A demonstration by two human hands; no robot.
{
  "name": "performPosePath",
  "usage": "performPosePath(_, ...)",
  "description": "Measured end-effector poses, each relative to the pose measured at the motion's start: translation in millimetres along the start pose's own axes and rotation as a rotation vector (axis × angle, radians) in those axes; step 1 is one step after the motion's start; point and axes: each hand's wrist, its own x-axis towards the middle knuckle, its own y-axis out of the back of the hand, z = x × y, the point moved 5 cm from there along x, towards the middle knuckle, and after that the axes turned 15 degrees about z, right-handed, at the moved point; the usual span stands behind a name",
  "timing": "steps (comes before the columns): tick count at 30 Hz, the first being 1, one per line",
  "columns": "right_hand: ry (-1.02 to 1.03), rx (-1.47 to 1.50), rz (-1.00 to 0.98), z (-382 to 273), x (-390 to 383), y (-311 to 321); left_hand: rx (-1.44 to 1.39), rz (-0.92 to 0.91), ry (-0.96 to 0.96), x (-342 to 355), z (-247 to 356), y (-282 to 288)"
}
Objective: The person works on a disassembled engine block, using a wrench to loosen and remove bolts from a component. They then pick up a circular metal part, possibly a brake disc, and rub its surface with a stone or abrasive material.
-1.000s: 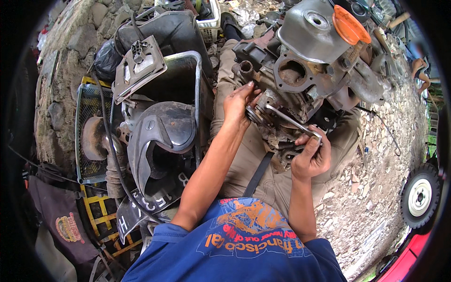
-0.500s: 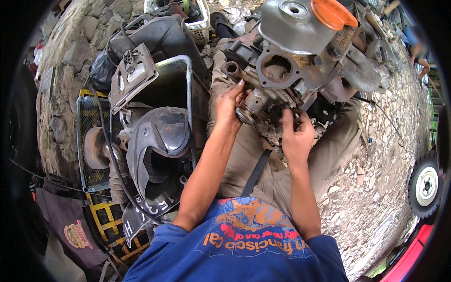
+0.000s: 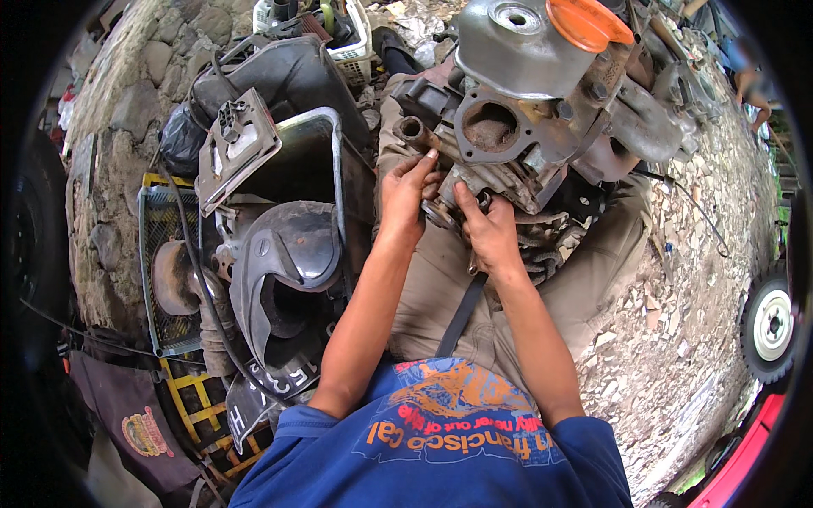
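In front of me is a greasy engine with a grey metal cover and a round flanged opening. My left hand is closed around a dark metal part below the engine's pipe stub, its thumb up near the stub. Close beside it, my right hand is also closed, thumb pointing up. Out of its grip shows a slim metal piece with a ringed lower end; its kind is hard to make out. The fingers hide most of both pieces.
An orange dish sits on the engine. At left lie a dark open bin, a black plastic shroud, a mesh crate and a cable. Gravel spreads at right, with a small wheel beyond.
My right hand has moved left and closer to my left hand. The cylindrical metal part seen between the hands earlier is now mostly covered. The view has shifted slightly.
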Motion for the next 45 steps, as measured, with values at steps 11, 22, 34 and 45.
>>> performPosePath(11,-0.112,0.052,0.062,-3.1,-1.5,-1.8,0.073,-0.127,0.094,10.3,9.6,2.6)
performPosePath(22,-0.153,0.089,0.041,-1.4,-1.4,-0.1,0.112,-0.048,0.047,2.1,9.7,0.9)
performPosePath(34,-0.161,0.087,0.041,0.9,-1.1,-0.7,0.144,-0.136,0.013,8.6,8.2,-0.2)
performPosePath(45,-0.174,0.081,0.034,-2.8,-1.9,0.3,0.268,-0.148,0.001,15.8,11.0,3.5)
